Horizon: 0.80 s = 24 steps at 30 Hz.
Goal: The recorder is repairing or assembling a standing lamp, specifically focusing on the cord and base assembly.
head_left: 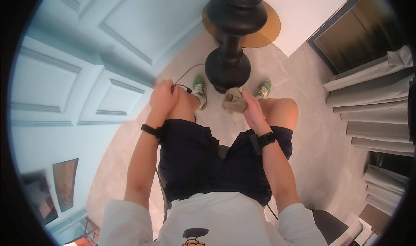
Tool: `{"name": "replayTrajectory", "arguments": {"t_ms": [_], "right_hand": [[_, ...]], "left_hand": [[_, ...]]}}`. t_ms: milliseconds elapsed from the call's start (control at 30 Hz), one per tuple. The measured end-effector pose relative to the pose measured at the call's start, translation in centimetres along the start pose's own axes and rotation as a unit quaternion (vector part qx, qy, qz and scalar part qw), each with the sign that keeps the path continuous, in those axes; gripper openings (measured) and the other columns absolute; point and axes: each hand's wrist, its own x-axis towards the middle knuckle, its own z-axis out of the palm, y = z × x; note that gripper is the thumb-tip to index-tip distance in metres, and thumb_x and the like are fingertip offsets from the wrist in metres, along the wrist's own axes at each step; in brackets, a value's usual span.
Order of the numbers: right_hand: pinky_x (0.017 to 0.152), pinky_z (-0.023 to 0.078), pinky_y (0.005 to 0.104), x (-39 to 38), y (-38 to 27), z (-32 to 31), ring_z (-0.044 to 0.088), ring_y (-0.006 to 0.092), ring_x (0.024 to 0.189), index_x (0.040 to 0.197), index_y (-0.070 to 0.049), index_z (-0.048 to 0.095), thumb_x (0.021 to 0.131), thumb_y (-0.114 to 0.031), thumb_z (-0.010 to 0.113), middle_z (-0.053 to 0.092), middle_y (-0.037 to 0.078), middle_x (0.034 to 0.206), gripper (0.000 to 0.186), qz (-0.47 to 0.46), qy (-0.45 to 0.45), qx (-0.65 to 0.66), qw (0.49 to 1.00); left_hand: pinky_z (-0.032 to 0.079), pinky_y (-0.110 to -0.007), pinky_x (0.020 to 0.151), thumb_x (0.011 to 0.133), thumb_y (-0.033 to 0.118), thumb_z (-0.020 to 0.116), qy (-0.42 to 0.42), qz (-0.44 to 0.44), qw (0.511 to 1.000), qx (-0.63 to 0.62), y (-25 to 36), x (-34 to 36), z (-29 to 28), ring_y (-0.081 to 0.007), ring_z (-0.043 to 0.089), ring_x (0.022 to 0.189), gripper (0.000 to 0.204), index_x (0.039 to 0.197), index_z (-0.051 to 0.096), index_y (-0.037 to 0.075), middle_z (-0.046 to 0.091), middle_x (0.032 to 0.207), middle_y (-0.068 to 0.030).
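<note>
My left hand (164, 99) is closed above my left knee. A thin dark cable (186, 74) comes out of its fingers and curves toward the black stand; a short dark piece of it shows beside the knuckles. My right hand (255, 112) grips a crumpled beige cloth (234, 102), thumb upward, over the inner side of my right knee. The cloth hangs just below the foot of a glossy black stand (227, 70) made of stacked rounded bulges. Whether the cloth touches the stand, I cannot tell.
An amber round plate (269, 27) lies behind the stand. Light blue panelled walls (52, 85) rise on the left; grey curtains (377, 103) hang on the right. My green shoes (199, 89) rest on the pale floor (316, 159) on either side of the stand.
</note>
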Motion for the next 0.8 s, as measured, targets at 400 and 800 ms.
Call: {"name": "replayTrajectory", "arguments": {"t_ms": [400,800], "right_hand": [[0.121,0.036,0.0412,-3.9,-2.9,0.5,0.048,0.0257,0.143,0.153,-0.007,0.046,0.105,-0.036,0.056,0.052,0.013,0.154,0.056,-0.016,-0.253,0.293,0.922],[0.099,0.051,0.0341,-8.1,-5.6,7.4,0.06,0.0188,0.123,0.127,-0.01,0.064,0.084,-0.023,0.081,0.066,0.006,0.131,0.048,-0.205,-0.134,-0.721,0.649]], "left_hand": [[0.053,-0.049,0.078,0.089,0.031,0.074,0.01,0.004,0.999,-0.043,2.8,-1.7,0.4,-0.04,0.062,0.093,0.028,0.089,0.063,0.005,0.063,0.094,-0.0139],[0.053,-0.049,0.079,0.086,0.032,0.077,0.013,-0.028,0.999,-0.03,2.1,-1.9,-0.1,-0.04,0.062,0.093,0.033,0.094,0.062,0.004,0.061,0.095,-0.0168]]}}
